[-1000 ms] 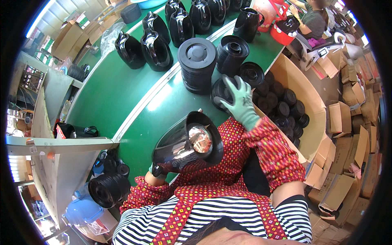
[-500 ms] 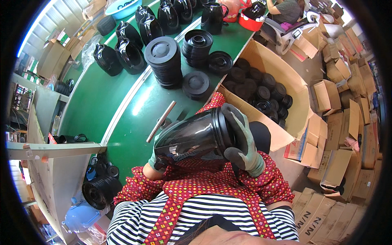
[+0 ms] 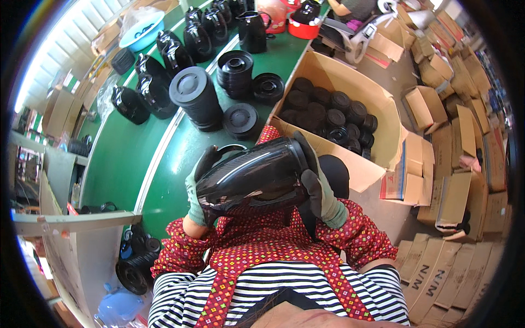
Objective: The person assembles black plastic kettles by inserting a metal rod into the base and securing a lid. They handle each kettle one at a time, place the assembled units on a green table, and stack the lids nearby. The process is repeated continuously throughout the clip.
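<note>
Table: green table (image 3: 136, 158) with black jugs and stacked lids.
Box: cardboard box (image 3: 350, 82) of black caps, to the right.
Jug: black jug (image 3: 251, 177) on its side above the lap, between both hands.
Right hand (image 3: 320, 188): gloved, fingers curled on the jug's base end.
Left hand (image 3: 196, 194): gloved, fingers wrapped round the handle end.

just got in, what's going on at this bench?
A person holds a glossy black jug body on its side over their lap. The gloved left hand grips the handle end; the gloved right hand presses on the base end. A box of black discs sits to the right, beside the green bench.
</note>
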`<state>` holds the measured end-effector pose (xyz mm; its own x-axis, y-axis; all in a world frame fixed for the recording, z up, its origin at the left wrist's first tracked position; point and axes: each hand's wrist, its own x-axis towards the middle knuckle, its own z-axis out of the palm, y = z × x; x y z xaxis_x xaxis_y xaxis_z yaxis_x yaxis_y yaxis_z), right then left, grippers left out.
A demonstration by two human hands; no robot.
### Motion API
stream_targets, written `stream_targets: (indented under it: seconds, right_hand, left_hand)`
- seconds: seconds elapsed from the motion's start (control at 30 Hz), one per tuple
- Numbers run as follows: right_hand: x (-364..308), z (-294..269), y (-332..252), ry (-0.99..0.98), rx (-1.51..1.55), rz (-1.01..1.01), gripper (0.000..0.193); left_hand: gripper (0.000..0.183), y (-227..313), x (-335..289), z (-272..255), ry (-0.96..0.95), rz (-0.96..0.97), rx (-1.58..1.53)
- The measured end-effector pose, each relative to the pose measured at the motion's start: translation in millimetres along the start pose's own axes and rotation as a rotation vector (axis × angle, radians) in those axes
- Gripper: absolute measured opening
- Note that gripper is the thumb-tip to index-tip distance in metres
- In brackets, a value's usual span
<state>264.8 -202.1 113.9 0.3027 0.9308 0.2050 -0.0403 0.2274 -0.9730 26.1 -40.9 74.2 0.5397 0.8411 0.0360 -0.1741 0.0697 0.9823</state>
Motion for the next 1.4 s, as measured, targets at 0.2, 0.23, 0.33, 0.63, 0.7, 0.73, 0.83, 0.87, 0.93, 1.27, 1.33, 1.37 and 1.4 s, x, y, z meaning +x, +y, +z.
stream_targets:
  seconds: [0.2,0.23,0.33,0.63,0.7,0.73,0.83,0.87,0.93,1.27,1.33,1.37,1.4]
  right_hand:
    - [10.2,-6.2,-5.5,-0.041,0.155,0.130,0.073]
    - [18.9,-17.9,18.5,-0.108,0.248,0.139,0.070]
    - [24.6,-26.1,-25.8,-0.182,0.328,0.178,0.073]
    - [30.2,-17.0,-49.5,-0.210,-0.196,-0.168,0.096]
    - [22.6,-4.7,-49.5,-0.103,-0.240,-0.122,0.094]
    - [18.4,-0.8,-48.7,-0.050,-0.262,-0.100,0.093]
    - [10.0,-2.0,-57.2,-0.045,-0.374,-0.106,0.090]
    - [9.2,-3.8,-61.7,-0.065,-0.406,-0.133,0.090]
    - [4.9,-8.1,-57.4,-0.097,-0.456,-0.215,0.094]
    - [-4.1,-9.9,-61.5,-0.379,-0.609,-0.531,0.106]
    - [-0.3,-16.3,-62.9,-0.405,-0.653,-0.538,0.108]
    - [1.6,-24.3,-65.7,-0.394,-0.698,-0.515,0.108]
    - [3.0,-29.4,-65.6,-0.387,-0.727,-0.493,0.109]
  left_hand:
    - [0.099,-1.8,4.4,6.6,0.063,0.399,0.244]
    - [0.097,3.9,3.8,6.3,0.065,0.428,0.403]
    - [0.095,16.1,4.3,18.9,0.106,0.385,0.275]
    - [0.065,-39.5,16.6,-11.9,-0.398,0.279,0.697]
    - [0.075,-55.4,23.9,-9.8,-0.483,0.129,0.518]
    - [0.076,-58.3,12.7,-13.5,-0.448,0.004,0.263]
    - [0.079,-2.3,9.8,12.6,-0.470,-0.029,0.098]
    - [0.079,4.8,14.3,12.3,-0.509,0.018,0.145]
    - [0.081,11.6,21.6,10.4,-0.586,0.113,0.238]
    - [0.069,-42.6,0.8,-2.8,-0.806,-0.590,-0.402]
    - [0.069,-16.6,16.6,13.0,-0.885,-0.427,-0.219]
    - [0.070,-9.4,25.2,16.4,-0.906,-0.253,-0.004]
    - [0.072,-8.9,21.0,18.2,-0.807,-0.092,0.125]
